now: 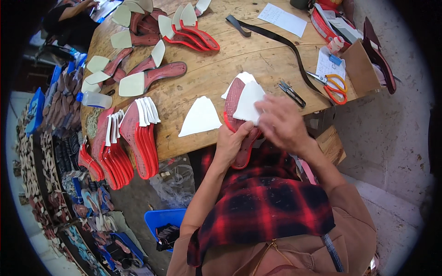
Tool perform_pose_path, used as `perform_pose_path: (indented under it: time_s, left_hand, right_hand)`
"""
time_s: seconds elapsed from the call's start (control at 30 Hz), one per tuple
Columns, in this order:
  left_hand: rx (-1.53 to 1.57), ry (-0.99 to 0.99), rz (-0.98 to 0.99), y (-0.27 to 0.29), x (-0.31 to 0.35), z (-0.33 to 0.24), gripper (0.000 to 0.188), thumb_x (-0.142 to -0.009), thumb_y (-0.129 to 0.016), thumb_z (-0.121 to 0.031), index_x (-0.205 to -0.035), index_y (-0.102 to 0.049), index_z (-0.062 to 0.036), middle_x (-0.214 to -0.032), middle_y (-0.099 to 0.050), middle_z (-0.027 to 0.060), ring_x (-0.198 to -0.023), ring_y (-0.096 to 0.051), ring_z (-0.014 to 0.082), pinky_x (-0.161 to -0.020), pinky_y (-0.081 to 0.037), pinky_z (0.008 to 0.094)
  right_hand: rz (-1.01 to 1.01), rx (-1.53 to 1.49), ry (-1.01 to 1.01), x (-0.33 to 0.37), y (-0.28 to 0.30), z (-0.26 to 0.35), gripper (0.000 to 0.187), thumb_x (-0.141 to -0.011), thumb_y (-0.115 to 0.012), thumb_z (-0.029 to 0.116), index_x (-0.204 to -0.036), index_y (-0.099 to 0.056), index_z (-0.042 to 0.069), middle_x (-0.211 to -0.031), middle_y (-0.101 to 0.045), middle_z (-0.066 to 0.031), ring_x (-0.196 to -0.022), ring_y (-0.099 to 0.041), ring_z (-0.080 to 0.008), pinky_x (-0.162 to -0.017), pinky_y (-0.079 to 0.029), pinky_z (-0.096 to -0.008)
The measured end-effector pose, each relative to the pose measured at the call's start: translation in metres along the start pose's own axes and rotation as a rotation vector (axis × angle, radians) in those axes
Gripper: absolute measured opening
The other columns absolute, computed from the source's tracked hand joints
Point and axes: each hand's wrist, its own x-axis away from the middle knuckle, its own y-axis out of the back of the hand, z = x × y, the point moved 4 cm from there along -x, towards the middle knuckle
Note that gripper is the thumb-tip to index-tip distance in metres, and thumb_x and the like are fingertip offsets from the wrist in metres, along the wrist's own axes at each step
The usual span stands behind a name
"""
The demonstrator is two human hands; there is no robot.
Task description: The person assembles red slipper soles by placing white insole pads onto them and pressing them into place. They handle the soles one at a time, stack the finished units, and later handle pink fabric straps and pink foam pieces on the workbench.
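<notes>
Already, stacked soles (pixel 146 154) carry white pieces (pixel 148 112); one loose piece (pixel 201 117) lies on the counter (pixel 216 69). Your left grip (pixel 231 141) pinches another sole (pixel 234 95) over the edge, its white flap (pixel 246 105) seemingly unfinished; whether your blurred right grip (pixel 284 120) holds anything, I cannot tell.

Head cam, L one of a side-by-side fisheye pair, looks steeply down & a bit fwd from above wearer's brown top (pixel 352 230); view upright; L hand (pixel 231 142) & R hand (pixel 283 122) close, near ctr; worktable (pixel 205 76) beyond; racks (pixel 48 184) farther, L rim; edges bent
</notes>
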Motion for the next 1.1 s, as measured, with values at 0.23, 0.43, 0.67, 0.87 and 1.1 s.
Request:
perform_pose_path:
  time_s: [0.23, 0.43, 0.67, 0.87, 1.1]
  left_hand:
    - [-0.031, -0.065, -0.147, 0.020, 0.035, -0.024, 0.041, -0.091, -0.067, -0.018, -0.122, -0.057, 0.0059, -0.111, -0.065, 0.0087, -0.096, -0.061, 0.0136, -0.085, -0.050, 0.0289]
    - [0.385, -0.232, -0.407, 0.066, 0.061, -0.027, 0.041, -0.088, -0.069, -0.016, -0.122, -0.056, 0.0038, -0.111, -0.065, 0.0111, -0.098, -0.065, 0.0214, -0.086, -0.054, 0.0371]
    - [-0.014, 0.081, -0.121, 0.036, 0.077, -0.040, 0.022, -0.085, -0.073, -0.011, -0.100, -0.069, 0.0047, -0.092, -0.070, 0.0053, -0.078, -0.063, 0.0103, -0.072, -0.051, 0.0270]
    - [-0.005, 0.125, -0.138, 0.044, 0.075, -0.030, 0.023, -0.084, -0.070, -0.012, -0.100, -0.067, 0.0035, -0.092, -0.070, 0.0072, -0.077, -0.065, 0.0129, -0.073, -0.052, 0.0290]
    - [0.043, 0.167, -0.137, 0.048, 0.073, -0.024, 0.024, -0.085, -0.071, -0.010, -0.103, -0.069, 0.0051, -0.095, -0.070, 0.0081, -0.080, -0.064, 0.0116, -0.073, -0.052, 0.0267]
  right_hand:
    - [-0.255, -1.639, -1.033, 0.021, -0.062, -0.005, 0.033, -0.096, -0.061, 0.022, -0.119, -0.058, -0.002, -0.121, -0.063, -0.0103, -0.111, -0.061, -0.0178, -0.095, -0.049, -0.0352]
    - [-0.229, -1.848, -1.031, -0.001, -0.077, 0.002, 0.036, -0.101, -0.051, 0.021, -0.129, -0.053, -0.002, -0.113, -0.066, -0.0065, -0.098, -0.065, -0.0136, -0.088, -0.054, -0.0314]
    - [0.102, -2.052, -0.996, -0.023, -0.059, 0.029, 0.035, -0.103, -0.046, 0.020, -0.129, -0.052, -0.002, -0.121, -0.062, -0.0094, -0.107, -0.062, -0.0153, -0.092, -0.053, -0.0327]
    - [0.087, -2.053, -1.073, -0.019, -0.067, 0.027, 0.029, -0.103, -0.047, 0.019, -0.122, -0.055, -0.002, -0.116, -0.063, -0.0090, -0.105, -0.062, -0.0145, -0.093, -0.052, -0.0314]
    - [0.107, -2.067, -1.071, -0.019, -0.071, 0.025, 0.028, -0.103, -0.048, 0.019, -0.119, -0.055, -0.002, -0.113, -0.064, -0.0089, -0.102, -0.063, -0.0140, -0.091, -0.053, -0.0303]
